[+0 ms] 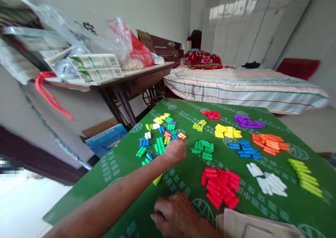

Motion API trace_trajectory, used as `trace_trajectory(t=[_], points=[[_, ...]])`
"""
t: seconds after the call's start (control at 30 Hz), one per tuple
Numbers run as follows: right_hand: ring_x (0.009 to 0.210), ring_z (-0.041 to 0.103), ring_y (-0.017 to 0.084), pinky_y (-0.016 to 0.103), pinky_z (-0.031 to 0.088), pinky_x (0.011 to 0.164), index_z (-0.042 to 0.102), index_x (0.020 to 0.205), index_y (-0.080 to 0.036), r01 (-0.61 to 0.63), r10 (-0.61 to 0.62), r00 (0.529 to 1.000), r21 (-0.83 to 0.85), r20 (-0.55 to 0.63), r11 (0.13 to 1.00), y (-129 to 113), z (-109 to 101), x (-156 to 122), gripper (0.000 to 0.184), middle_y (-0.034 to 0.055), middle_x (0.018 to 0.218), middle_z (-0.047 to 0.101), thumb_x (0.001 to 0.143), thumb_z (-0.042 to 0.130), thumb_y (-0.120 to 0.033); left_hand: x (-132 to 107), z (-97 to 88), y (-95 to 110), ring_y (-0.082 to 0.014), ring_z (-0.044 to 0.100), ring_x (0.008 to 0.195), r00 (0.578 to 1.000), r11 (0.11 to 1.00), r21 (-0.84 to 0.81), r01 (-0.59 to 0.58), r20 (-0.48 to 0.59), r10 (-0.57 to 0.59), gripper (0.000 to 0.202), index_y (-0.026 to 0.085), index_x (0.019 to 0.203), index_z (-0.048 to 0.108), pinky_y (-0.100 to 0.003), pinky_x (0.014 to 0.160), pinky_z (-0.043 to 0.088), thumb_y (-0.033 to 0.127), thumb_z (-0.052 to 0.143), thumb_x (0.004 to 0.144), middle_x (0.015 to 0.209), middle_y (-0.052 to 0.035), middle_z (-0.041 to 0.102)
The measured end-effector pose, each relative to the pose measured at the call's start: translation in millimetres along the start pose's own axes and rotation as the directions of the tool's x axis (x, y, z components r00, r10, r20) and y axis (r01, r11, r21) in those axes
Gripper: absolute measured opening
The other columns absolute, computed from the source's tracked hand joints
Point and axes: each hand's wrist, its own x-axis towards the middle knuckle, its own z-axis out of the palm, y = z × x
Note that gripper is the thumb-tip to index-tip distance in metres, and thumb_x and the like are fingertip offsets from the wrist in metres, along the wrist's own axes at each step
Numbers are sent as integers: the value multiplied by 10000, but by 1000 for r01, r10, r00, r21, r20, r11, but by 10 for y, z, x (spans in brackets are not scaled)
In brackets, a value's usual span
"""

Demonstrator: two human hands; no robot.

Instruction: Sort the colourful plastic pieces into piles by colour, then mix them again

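My left hand [176,151] reaches over the mixed pile on the green board, fingers closed and turned away, so what they may hold is hidden. Just beyond its fingertips lie orange plastic tubes [181,135], small and shaped like pen caps. Green tubes [160,145], blue tubes [144,143] and yellow tubes [161,118] are scattered around that pile. Near the board's front edge rests my right hand [174,211], its fingers curled in a loose fist with nothing showing in them. Red tubes [222,187] form a heap to its right.
Sorted groups lie on the board [181,115]: green [203,149], yellow [227,131], blue [245,149], purple [249,122], orange [271,143], white [270,183] and lime [306,178] tubes. Behind stand a bed [236,86] and a side table [136,73] with bags and boxes.
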Motion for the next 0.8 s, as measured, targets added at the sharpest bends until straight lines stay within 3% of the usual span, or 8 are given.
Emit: trace_trajectory(t=[0.1,0.2,0.3,0.47,0.67,0.8], points=[[659,666,152,239,344,544,611,746,-240,-13,13,1000,16,3,1000,15,36,1,173,-37,714,705,844,573,-377,143,-99,-152,-270,588,1081,996,993,114,22,-93,-11,300,130,1055,612,-361,885,480,124,422,824,1158,-159,602],[671,666,149,236,350,554,610,754,-242,-13,13,1000,23,14,1000,16,37,-6,176,-38,732,708,854,557,-377,300,-195,-341,-271,553,1134,990,975,207,83,-132,-56,319,128,1054,626,-359,915,473,94,429,805,1148,-156,605],[680,668,150,236,360,566,608,757,-246,-33,32,999,34,13,999,10,19,-12,172,-44,737,708,858,546,-370,448,-265,-540,-286,563,1119,988,951,278,135,-109,-108,321,118,1056,640,-384,903,482,90,472,784,1137,-173,620],[682,671,144,227,369,568,612,759,-247,-33,32,999,38,40,999,5,-38,4,196,-43,750,712,868,522,-383,575,-266,-762,-244,616,1032,992,935,331,123,-18,-124,324,202,1040,664,-341,861,491,102,525,764,1079,-106,671],[724,678,145,221,382,581,600,770,-243,-32,30,998,47,50,998,10,-141,28,202,-40,763,712,874,499,-384,528,-341,-834,-238,629,963,996,953,291,86,-52,-74,241,165,975,671,-301,791,478,178,506,800,987,-107,690],[722,681,156,230,389,581,600,775,-240,-40,38,997,29,62,999,10,-153,37,210,-36,760,714,877,490,-387,396,-379,-637,-151,627,851,999,984,179,-23,-28,29,186,205,901,681,-204,723,454,237,534,791,864,3,703]])
